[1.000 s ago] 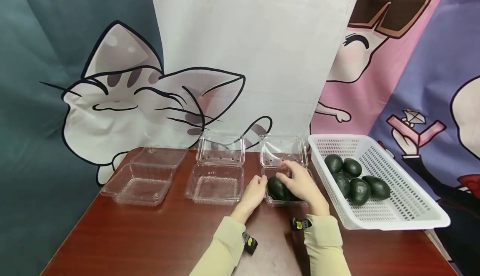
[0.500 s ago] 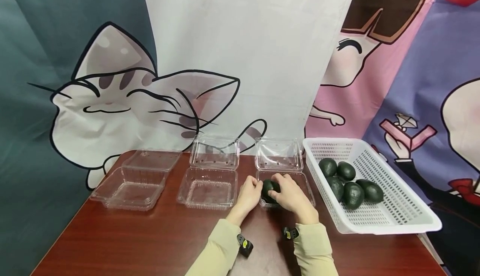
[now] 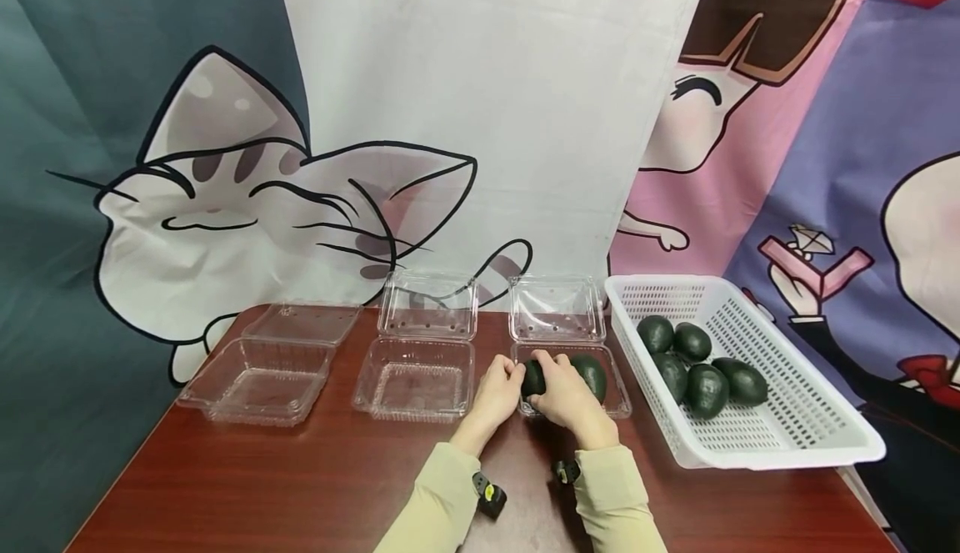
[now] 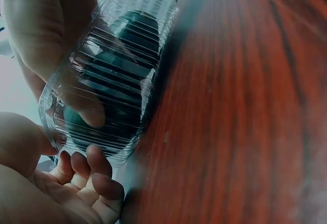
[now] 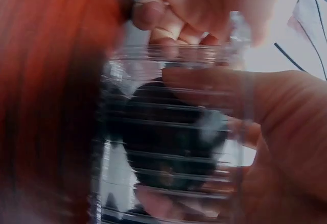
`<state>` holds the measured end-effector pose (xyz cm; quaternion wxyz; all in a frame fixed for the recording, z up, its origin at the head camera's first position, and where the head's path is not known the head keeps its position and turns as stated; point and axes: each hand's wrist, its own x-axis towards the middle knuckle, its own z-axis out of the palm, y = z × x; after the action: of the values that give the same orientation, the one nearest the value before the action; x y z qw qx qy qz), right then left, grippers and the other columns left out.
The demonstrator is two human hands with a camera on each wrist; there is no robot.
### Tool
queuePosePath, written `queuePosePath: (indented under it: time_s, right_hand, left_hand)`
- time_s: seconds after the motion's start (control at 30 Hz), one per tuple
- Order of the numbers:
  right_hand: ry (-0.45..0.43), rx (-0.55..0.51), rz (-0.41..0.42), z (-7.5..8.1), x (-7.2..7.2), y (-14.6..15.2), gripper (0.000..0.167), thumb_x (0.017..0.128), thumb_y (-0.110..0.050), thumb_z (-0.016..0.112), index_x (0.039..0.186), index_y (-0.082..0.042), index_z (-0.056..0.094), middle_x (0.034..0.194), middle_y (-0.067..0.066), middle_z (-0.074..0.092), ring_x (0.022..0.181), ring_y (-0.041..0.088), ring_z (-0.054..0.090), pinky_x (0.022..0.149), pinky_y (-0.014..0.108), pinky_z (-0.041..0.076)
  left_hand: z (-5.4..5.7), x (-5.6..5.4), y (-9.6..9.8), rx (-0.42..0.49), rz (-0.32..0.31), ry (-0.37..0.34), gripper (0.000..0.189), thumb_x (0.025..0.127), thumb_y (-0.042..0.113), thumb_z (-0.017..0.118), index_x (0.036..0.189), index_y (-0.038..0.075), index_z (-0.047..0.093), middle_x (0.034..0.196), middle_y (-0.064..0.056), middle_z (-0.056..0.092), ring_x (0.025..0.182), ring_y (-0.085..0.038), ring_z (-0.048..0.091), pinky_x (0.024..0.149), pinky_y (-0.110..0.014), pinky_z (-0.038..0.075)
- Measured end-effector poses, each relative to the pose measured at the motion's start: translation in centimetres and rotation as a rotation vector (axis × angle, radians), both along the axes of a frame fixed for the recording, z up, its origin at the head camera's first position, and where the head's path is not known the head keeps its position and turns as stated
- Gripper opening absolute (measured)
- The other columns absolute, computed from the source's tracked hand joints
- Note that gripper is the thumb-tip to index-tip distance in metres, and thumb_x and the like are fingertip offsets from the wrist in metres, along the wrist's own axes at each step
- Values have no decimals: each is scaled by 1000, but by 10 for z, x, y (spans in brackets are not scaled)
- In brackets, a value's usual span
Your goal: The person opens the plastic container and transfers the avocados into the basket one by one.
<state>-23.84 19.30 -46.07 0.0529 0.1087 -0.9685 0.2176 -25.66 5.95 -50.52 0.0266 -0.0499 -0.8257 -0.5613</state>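
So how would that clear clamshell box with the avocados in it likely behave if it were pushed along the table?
The clear clamshell box looks thin and ribbed, so its walls would probably flex. It seems light, likely sliding easily on the smooth table. The two avocados inside are rounded and may roll about; the open lid could wobble.

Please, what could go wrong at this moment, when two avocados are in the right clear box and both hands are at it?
1. The clear clamshell box is thin and light; as the right hand presses an avocado in, the box may slide or tip, although the left hand is at its edge.
2. The second avocado lies close beside, so the fit looks tight, and the open lid may not close fully.
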Motion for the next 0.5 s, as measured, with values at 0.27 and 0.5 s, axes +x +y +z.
queuePosePath:
  time_s: [0.27,0.5]
  right_hand:
    - [-18,-11,-8,-4,-4,0,65,73,-11,84,129,-6,53,108,23,52,87,34,59,75,50,49]
    - [0,-15,4,-1,-2,2,65,70,-12,85,128,-8,55,108,21,52,86,33,58,74,49,49]
  left_hand:
    - [0,0,0,14,-2,-8,20,99,20,55,83,11,48,75,-4,49,73,-21,51,66,-36,40]
    - [0,0,0,23,2,-32,20,101,22,52,84,11,49,76,-2,49,74,-19,50,67,-34,40]
